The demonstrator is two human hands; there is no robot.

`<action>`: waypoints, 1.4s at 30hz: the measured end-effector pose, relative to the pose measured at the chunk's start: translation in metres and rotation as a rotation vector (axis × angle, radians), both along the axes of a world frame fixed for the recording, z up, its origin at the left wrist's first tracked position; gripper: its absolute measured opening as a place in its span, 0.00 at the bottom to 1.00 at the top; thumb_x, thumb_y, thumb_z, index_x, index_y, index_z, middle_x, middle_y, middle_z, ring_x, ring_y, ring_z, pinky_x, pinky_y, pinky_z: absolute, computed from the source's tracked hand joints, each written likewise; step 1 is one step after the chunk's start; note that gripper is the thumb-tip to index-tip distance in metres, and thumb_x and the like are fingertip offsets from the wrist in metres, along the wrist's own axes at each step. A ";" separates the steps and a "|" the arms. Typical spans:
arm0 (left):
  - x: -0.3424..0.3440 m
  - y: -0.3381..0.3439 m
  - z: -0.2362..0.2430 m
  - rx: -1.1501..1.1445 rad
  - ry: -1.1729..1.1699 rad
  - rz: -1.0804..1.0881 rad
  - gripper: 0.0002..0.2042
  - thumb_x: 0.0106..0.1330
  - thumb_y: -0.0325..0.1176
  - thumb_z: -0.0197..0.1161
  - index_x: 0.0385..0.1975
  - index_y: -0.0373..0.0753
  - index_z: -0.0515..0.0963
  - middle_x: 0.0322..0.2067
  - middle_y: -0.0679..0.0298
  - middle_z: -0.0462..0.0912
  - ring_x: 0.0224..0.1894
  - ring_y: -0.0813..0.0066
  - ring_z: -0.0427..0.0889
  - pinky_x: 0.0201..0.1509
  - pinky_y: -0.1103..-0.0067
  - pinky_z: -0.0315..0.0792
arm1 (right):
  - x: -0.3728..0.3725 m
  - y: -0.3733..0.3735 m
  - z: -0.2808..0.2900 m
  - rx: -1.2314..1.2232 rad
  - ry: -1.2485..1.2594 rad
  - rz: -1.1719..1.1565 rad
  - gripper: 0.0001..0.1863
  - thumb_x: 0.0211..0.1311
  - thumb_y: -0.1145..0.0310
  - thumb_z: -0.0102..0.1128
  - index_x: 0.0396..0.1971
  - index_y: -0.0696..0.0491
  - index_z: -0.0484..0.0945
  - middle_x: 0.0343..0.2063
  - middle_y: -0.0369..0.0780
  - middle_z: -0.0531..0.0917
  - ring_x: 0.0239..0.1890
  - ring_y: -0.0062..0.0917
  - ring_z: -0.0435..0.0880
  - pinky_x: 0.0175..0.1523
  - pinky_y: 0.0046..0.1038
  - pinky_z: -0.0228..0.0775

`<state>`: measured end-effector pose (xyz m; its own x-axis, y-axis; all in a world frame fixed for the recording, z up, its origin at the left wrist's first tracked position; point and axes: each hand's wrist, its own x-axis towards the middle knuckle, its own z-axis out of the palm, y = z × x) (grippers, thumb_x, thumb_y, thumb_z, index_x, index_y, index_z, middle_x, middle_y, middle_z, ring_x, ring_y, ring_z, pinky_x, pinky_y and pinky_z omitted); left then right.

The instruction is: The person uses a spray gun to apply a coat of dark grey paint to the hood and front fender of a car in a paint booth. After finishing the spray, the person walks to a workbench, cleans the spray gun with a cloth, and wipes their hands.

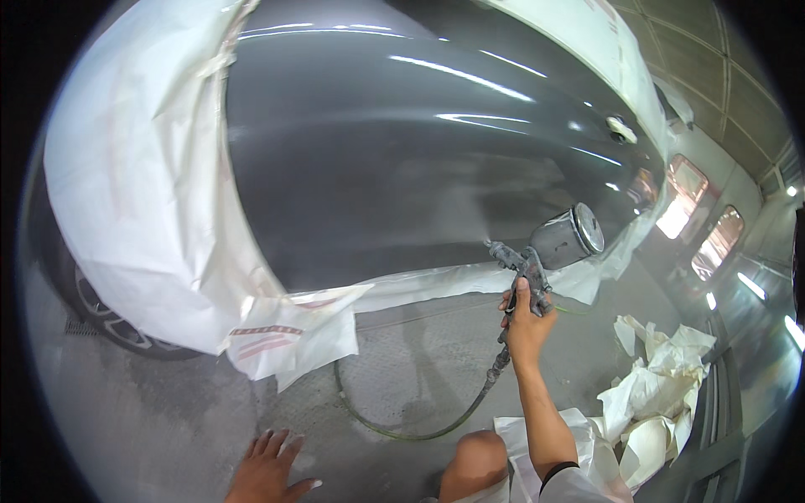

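Observation:
My right hand (530, 331) is wrapped round the handle of a paint-stained spray gun (521, 267). The gun's grey cup (570, 236) tilts to the right, and its nozzle points left toward the dark grey car door (360, 168). A pale haze shows on the lower door in front of the nozzle. An air hose (428, 434) hangs from the handle and loops left over the floor. At the lower left, my left hand (267, 469) is empty with its fingers spread, apart from the car.
White masking paper (142, 184) covers the car left of the door, with a loose flap (293, 331) below. A wheel (109, 310) shows at the far left. Crumpled paper (658, 386) lies on the right floor. The booth wall has lit windows (683, 197).

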<state>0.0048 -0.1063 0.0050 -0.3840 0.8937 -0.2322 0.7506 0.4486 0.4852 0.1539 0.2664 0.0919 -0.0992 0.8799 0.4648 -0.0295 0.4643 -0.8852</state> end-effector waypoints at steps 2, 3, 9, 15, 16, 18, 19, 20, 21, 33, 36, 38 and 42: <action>-0.002 -0.013 -0.002 0.020 0.026 -0.035 0.36 0.57 0.58 0.61 0.62 0.42 0.65 0.63 0.48 0.61 0.66 0.44 0.56 0.69 0.58 0.51 | -0.016 -0.024 -0.003 -0.015 -0.030 0.061 0.15 0.64 0.59 0.59 0.28 0.58 0.76 0.19 0.36 0.79 0.18 0.15 0.75 0.18 0.17 0.63; -0.003 -0.019 -0.004 0.023 0.029 -0.033 0.36 0.57 0.58 0.60 0.62 0.42 0.65 0.63 0.48 0.61 0.66 0.44 0.57 0.69 0.58 0.51 | -0.025 -0.035 -0.006 -0.021 -0.042 0.095 0.15 0.64 0.59 0.58 0.29 0.58 0.76 0.20 0.37 0.79 0.18 0.16 0.76 0.18 0.18 0.64; -0.007 -0.047 -0.004 0.067 0.030 0.007 0.34 0.56 0.49 0.65 0.61 0.40 0.65 0.61 0.47 0.64 0.64 0.44 0.60 0.67 0.58 0.54 | -0.070 -0.103 -0.015 -0.125 -0.066 0.250 0.13 0.62 0.62 0.61 0.27 0.58 0.78 0.17 0.34 0.78 0.14 0.11 0.70 0.19 0.16 0.60; -0.012 -0.064 -0.019 0.142 0.041 -0.002 0.33 0.56 0.44 0.66 0.61 0.37 0.63 0.59 0.45 0.66 0.61 0.43 0.63 0.64 0.59 0.59 | -0.105 -0.142 -0.033 -0.234 -0.132 0.592 0.15 0.61 0.59 0.62 0.32 0.58 0.79 0.23 0.35 0.81 0.17 0.11 0.70 0.21 0.15 0.62; -0.013 -0.066 -0.016 0.113 0.017 0.012 0.33 0.56 0.44 0.66 0.61 0.37 0.64 0.59 0.45 0.66 0.61 0.43 0.63 0.64 0.60 0.59 | -0.110 -0.150 -0.030 -0.296 -0.028 0.744 0.14 0.61 0.61 0.62 0.33 0.58 0.80 0.24 0.35 0.81 0.18 0.11 0.70 0.21 0.16 0.62; -0.015 -0.064 -0.013 0.098 -0.018 0.016 0.33 0.56 0.43 0.66 0.61 0.37 0.64 0.59 0.46 0.66 0.61 0.44 0.63 0.64 0.60 0.59 | -0.109 -0.142 -0.036 -0.236 -0.009 0.703 0.14 0.62 0.61 0.62 0.33 0.58 0.80 0.23 0.34 0.81 0.18 0.11 0.70 0.21 0.17 0.61; -0.016 -0.062 -0.012 0.091 -0.037 0.026 0.33 0.56 0.42 0.66 0.61 0.37 0.63 0.59 0.46 0.66 0.61 0.45 0.63 0.64 0.61 0.60 | -0.105 -0.131 -0.044 -0.204 -0.019 0.630 0.14 0.62 0.61 0.61 0.33 0.58 0.80 0.22 0.34 0.81 0.17 0.11 0.70 0.21 0.17 0.61; -0.017 -0.059 -0.013 0.097 -0.042 0.022 0.33 0.57 0.41 0.66 0.61 0.36 0.64 0.59 0.46 0.66 0.61 0.45 0.63 0.64 0.61 0.60 | -0.101 -0.118 -0.051 -0.173 -0.031 0.559 0.14 0.62 0.61 0.61 0.33 0.58 0.80 0.22 0.34 0.81 0.17 0.10 0.69 0.21 0.17 0.61; -0.017 -0.059 -0.013 0.100 -0.044 0.033 0.32 0.57 0.41 0.65 0.61 0.36 0.64 0.59 0.47 0.67 0.61 0.46 0.63 0.64 0.62 0.60 | -0.091 -0.104 -0.052 -0.293 -0.031 0.529 0.14 0.62 0.60 0.61 0.31 0.58 0.79 0.20 0.34 0.80 0.17 0.11 0.70 0.20 0.16 0.60; -0.029 -0.049 -0.009 0.224 -0.156 0.412 0.28 0.65 0.40 0.60 0.61 0.33 0.63 0.60 0.46 0.67 0.63 0.52 0.64 0.65 0.68 0.58 | 0.031 0.093 -0.047 -0.170 0.153 -0.089 0.17 0.62 0.57 0.60 0.29 0.57 0.75 0.20 0.37 0.79 0.18 0.16 0.77 0.16 0.18 0.63; -0.019 -0.053 -0.016 0.118 -0.176 0.487 0.29 0.66 0.44 0.58 0.62 0.33 0.63 0.60 0.45 0.66 0.63 0.52 0.64 0.65 0.68 0.58 | 0.058 0.142 -0.046 -0.164 0.170 -0.180 0.18 0.62 0.55 0.60 0.28 0.57 0.75 0.19 0.38 0.80 0.18 0.17 0.77 0.16 0.19 0.63; -0.011 -0.052 -0.020 0.043 -0.164 0.511 0.29 0.67 0.46 0.56 0.62 0.33 0.63 0.60 0.45 0.66 0.63 0.52 0.63 0.65 0.68 0.58 | 0.077 0.175 -0.047 -0.158 0.176 -0.215 0.18 0.61 0.54 0.60 0.28 0.57 0.75 0.20 0.39 0.80 0.18 0.17 0.77 0.16 0.19 0.63; 0.009 -0.043 -0.024 -0.038 -0.211 0.622 0.33 0.66 0.52 0.53 0.63 0.34 0.61 0.61 0.45 0.64 0.64 0.49 0.62 0.66 0.68 0.58 | 0.108 0.228 -0.043 -0.112 0.141 -0.265 0.19 0.62 0.54 0.60 0.31 0.59 0.75 0.20 0.36 0.79 0.18 0.15 0.76 0.16 0.18 0.63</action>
<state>0.0137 -0.1497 -0.0186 -0.7689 0.5095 -0.3861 0.2363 0.7877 0.5689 0.2623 0.4943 0.0493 0.1990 0.9129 0.3565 -0.0462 0.3721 -0.9270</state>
